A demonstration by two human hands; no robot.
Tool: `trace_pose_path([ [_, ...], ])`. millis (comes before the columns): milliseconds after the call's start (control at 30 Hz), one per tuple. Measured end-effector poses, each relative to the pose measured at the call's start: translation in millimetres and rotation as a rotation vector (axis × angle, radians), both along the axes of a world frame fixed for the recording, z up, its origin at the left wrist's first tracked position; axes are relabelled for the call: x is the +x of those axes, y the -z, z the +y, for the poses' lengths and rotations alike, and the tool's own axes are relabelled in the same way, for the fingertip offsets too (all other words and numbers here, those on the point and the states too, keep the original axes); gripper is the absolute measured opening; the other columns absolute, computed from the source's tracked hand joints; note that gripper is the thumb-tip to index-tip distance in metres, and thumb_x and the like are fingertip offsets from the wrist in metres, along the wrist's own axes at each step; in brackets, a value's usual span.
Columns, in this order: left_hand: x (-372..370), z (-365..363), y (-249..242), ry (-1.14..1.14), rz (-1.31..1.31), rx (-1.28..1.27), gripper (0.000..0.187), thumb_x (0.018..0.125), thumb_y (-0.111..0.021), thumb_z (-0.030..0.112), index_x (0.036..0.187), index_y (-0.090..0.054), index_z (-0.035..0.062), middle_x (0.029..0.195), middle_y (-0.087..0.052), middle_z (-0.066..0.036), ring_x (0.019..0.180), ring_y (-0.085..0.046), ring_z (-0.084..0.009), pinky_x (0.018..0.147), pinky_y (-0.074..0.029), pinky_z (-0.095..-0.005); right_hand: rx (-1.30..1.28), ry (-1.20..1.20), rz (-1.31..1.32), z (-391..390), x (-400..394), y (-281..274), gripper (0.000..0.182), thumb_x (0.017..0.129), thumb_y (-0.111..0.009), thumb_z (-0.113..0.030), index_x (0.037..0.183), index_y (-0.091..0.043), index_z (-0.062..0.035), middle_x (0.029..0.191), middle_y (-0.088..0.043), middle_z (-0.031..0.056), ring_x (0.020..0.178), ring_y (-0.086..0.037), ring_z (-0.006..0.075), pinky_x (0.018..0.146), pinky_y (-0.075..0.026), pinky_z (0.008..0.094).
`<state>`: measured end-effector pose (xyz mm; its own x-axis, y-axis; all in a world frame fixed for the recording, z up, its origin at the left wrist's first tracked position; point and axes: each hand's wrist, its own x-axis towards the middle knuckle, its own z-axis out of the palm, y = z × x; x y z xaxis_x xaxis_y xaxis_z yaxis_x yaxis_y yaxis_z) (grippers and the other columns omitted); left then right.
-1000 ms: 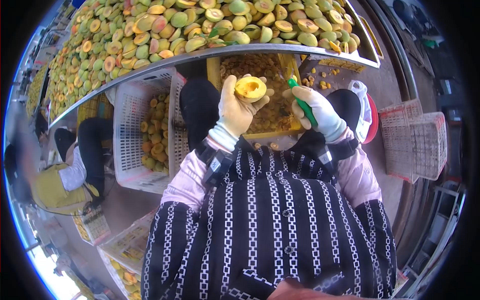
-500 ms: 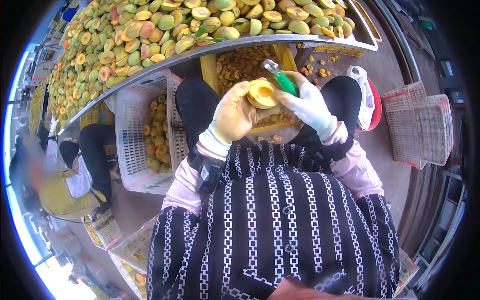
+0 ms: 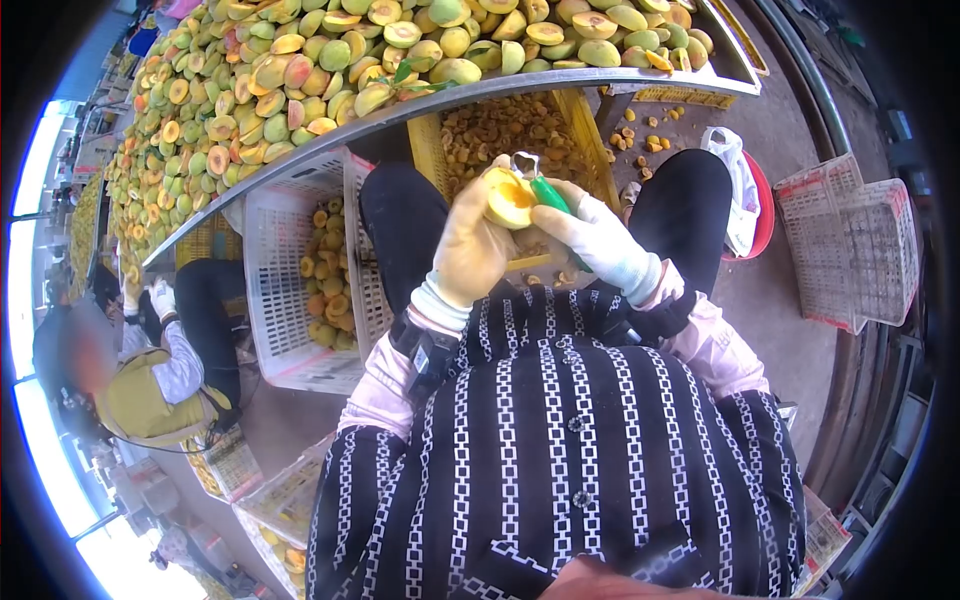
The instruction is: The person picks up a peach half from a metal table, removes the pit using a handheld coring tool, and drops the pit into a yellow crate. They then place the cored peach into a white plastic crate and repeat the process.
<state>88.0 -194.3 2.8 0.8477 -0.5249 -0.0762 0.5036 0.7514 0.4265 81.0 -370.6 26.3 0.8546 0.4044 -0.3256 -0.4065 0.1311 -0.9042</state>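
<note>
Gloved in a yellow-stained glove, my left hand point(image 3: 468, 245) grips a halved yellow fruit point(image 3: 509, 200), its hollowed cut face turned up and to the right. My right hand point(image 3: 600, 235), in a white glove, is closed round the green handle point(image 3: 549, 197) of a small tool. The tool's looped metal head point(image 3: 524, 163) is at the upper edge of the fruit half, and whether it touches the flesh is unclear. Both hands are close together above my lap. Below and beyond them is a yellow crate point(image 3: 428, 140) holding fruit scraps.
A metal-edged table point(image 3: 440, 98) heaped with fruit spans the top. White crates point(image 3: 262, 225) with fruit stand left. A co-worker point(image 3: 150, 390) sits farther left. At right are a red basin point(image 3: 764, 205) with a white bag point(image 3: 738, 185) and stacked crates point(image 3: 880, 250).
The tool has turned more upright, and its metal head has moved left to the fruit. The fruit half is tilted differently. The co-worker's hands have come down from the table edge.
</note>
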Motion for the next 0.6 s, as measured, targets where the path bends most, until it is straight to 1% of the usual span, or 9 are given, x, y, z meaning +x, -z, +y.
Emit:
trace_pose_path([
  [67, -6, -7, -2, -0.253, -0.141, 0.264, 0.051, 0.094, -0.055, 0.036, 0.132, -0.043, 0.0041, 0.131, -0.051, -0.013, 0.118, -0.052, -0.0243, 0.1, -0.043, -0.0384, -0.013, -0.023, -0.011, -3, -4, -1, 0.054, 0.092, -0.057, -0.027, 0.134, -0.036, 0.0009, 0.067, -0.057, 0.0034, 0.043, -0.048, 0.0075, 0.036, -0.038, 0.0208],
  [100, -4, -5, -3, -0.272, -0.169, 0.333, 0.055, 0.087, -0.067, 0.019, 0.132, -0.042, 0.0018, 0.134, -0.048, -0.013, 0.12, -0.05, -0.0211, 0.101, -0.042, -0.0358, -0.013, -0.022, -0.011, -4, -5, -1, 0.054, 0.092, -0.057, -0.027, 0.134, -0.036, 0.0009, 0.067, -0.057, 0.0034, 0.043, -0.048, 0.0075, 0.036, -0.038, 0.0208],
  [133, -5, -5, -4, -0.273, -0.169, 0.333, 0.055, 0.087, -0.067, 0.019, 0.132, -0.042, 0.0018, 0.134, -0.048, -0.013, 0.12, -0.05, -0.0211, 0.101, -0.042, -0.0358, 0.039, -0.046, 0.025, -6, -5, 0, 0.053, 0.091, -0.058, -0.027, 0.132, -0.037, 0.0003, 0.064, -0.055, 0.0027, 0.043, -0.049, 0.0084, 0.037, -0.039, 0.0208],
  [200, -10, -5, -11, -0.349, -0.485, 0.69, 0.06, 0.081, -0.073, 0.012, 0.131, -0.042, -0.0014, 0.135, -0.048, -0.014, 0.12, -0.049, -0.0198, 0.103, -0.04, -0.0341, 0.091, -0.072, 0.065, -6, -8, 1, 0.052, 0.091, -0.058, -0.027, 0.131, -0.038, -0.0002, 0.061, -0.053, 0.002, 0.043, -0.05, 0.0092, 0.038, -0.039, 0.0208],
  [233, -11, -4, -15, -0.327, -0.444, 0.679, 0.069, 0.076, -0.076, 0.008, 0.133, -0.04, -0.0041, 0.136, -0.047, -0.014, 0.122, -0.048, -0.0194, 0.105, -0.038, -0.033, 0.103, -0.068, 0.056, -3, -9, 1, 0.049, 0.091, -0.059, -0.027, 0.128, -0.04, -0.0007, 0.061, -0.053, 0.002, 0.043, -0.05, 0.0096, 0.039, -0.04, 0.0209],
  [400, -4, 4, -16, -0.179, -0.625, 0.727, 0.081, 0.074, -0.079, 0.007, 0.14, -0.034, -0.0041, 0.138, -0.045, -0.014, 0.123, -0.047, -0.02, 0.105, -0.037, -0.0332, 0.278, -0.027, -0.007, -1, -12, 14, 0.04, 0.091, -0.059, -0.028, 0.117, -0.044, -0.0024, 0.062, -0.054, 0.0021, 0.043, -0.05, 0.0103, 0.041, -0.043, 0.0209],
  [467, -9, 5, -14, -0.228, -0.905, 0.969, 0.084, 0.072, -0.08, 0.007, 0.141, -0.032, -0.0021, 0.139, -0.044, -0.013, 0.125, -0.045, -0.0204, 0.104, -0.038, -0.0335, 0.323, 0.031, -0.023, 0, -19, 14, 0.034, 0.091, -0.059, -0.028, 0.111, -0.046, -0.0038, 0.062, -0.054, 0.0024, 0.043, -0.051, 0.011, 0.041, -0.043, 0.021],
  [533, -12, -1, -10, -0.173, -0.754, 0.84, 0.089, 0.069, -0.083, 0.008, 0.142, -0.032, 0.0005, 0.139, -0.043, -0.011, 0.123, -0.047, -0.0207, 0.102, -0.041, -0.0336, 0.294, 0.017, -0.022, 0, -19, 12, 0.033, 0.092, -0.057, -0.028, 0.112, -0.046, -0.0033, 0.062, -0.054, 0.0026, 0.043, -0.051, 0.0113, 0.041, -0.043, 0.0215],
  [600, -19, -9, -12, -0.276, -0.394, 0.557, 0.085, 0.07, -0.083, 0.013, 0.14, -0.036, -0.0005, 0.131, -0.05, -0.012, 0.115, -0.053, -0.0221, 0.1, -0.042, -0.0333, 0.266, -0.004, -0.023, -2, -20, 4, 0.033, 0.093, -0.055, -0.028, 0.113, -0.047, -0.0027, 0.061, -0.054, 0.0028, 0.042, -0.05, 0.0116, 0.041, -0.043, 0.0219],
])
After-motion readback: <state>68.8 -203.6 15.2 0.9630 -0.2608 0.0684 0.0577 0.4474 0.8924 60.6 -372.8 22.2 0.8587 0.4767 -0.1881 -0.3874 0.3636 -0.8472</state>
